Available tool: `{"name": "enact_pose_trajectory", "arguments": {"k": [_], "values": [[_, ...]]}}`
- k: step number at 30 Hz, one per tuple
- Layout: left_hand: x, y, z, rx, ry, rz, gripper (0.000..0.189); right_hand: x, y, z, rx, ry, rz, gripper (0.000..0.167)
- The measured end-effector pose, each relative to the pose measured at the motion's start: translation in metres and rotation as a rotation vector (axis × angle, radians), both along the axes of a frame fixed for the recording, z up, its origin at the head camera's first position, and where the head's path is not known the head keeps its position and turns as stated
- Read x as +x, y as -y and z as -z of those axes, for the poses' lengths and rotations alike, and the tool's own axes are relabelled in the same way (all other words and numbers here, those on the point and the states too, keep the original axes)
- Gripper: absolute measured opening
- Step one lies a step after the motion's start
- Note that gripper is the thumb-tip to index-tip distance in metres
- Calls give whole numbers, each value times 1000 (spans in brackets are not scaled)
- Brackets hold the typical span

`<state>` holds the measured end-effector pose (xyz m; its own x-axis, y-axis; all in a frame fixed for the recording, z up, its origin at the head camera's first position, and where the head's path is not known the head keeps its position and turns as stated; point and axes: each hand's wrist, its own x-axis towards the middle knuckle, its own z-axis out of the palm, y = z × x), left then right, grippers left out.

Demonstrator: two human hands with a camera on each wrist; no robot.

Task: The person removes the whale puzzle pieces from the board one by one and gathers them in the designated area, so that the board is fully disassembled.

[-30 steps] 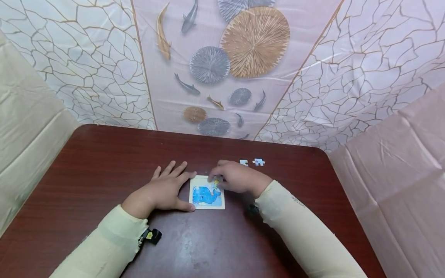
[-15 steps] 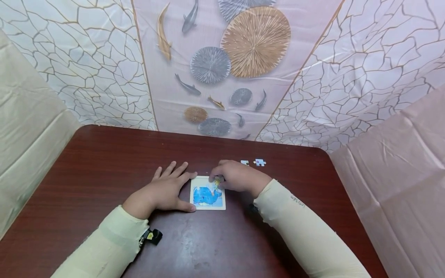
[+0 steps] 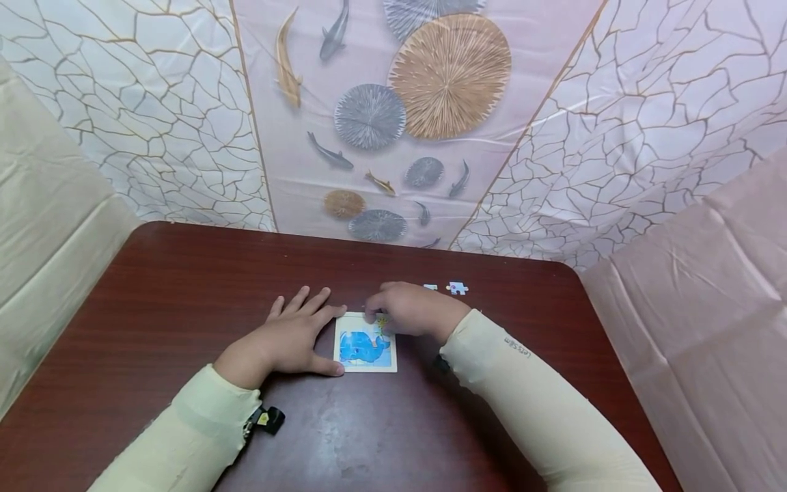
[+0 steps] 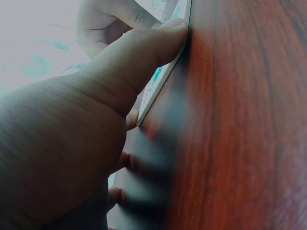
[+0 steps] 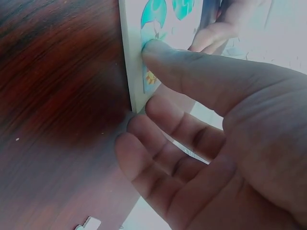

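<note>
A small square jigsaw puzzle in a cream frame (image 3: 371, 370) lies on the dark red-brown table; its picture is a blue whale. My left hand (image 3: 284, 342) spreads flat at its left side, thumb at the near corner and index finger at the far corner. Over the far right corner, my right hand (image 3: 421, 313) curls its thumb and index finger about a puzzle piece (image 5: 150, 79) with a yellow figure. In the right wrist view the thumb (image 5: 165, 60) presses on this piece, the index fingertip is by the frame's edge, and the other fingers are loosely curled.
Beyond the right hand lie two loose puzzle pieces: one in full view (image 3: 457, 288), the other piece (image 3: 430, 287) partly behind the hand. Patterned cloth (image 3: 381, 157) hangs behind the table (image 3: 184, 273), with plain cloth at both sides.
The right hand has shifted very slightly left, staying at the puzzle's far right corner. The left hand and the frame hold their places.
</note>
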<state>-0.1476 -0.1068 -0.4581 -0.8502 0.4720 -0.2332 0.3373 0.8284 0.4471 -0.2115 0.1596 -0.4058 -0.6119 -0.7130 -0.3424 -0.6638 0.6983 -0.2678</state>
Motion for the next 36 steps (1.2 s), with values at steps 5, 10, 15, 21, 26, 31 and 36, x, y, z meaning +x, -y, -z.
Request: {"name": "enact_pose_trajectory", "arguments": {"k": [5,10,15,21,26,31,36], "values": [[0,1,0,1,0,-2,112,1,1,0,0,-3,6,31],[0,1,1,6,-2,-2,112,4,0,1,-16,-9,11,31],[0,0,2,12,2,0,113,4,-6,5,-55,-18,6,30],[0,-1,0,19,9,-3,113,5,-12,8,-105,-28,-13,27],[0,-1,0,15,13,-4,113,8,-15,10,-130,-50,-32,22],[1,-1,0,14,17,-6,114,11,-20,15,-157,-86,-56,19],[0,-1,0,17,12,-12,113,11,-25,19,-208,-83,-65,18]]}}
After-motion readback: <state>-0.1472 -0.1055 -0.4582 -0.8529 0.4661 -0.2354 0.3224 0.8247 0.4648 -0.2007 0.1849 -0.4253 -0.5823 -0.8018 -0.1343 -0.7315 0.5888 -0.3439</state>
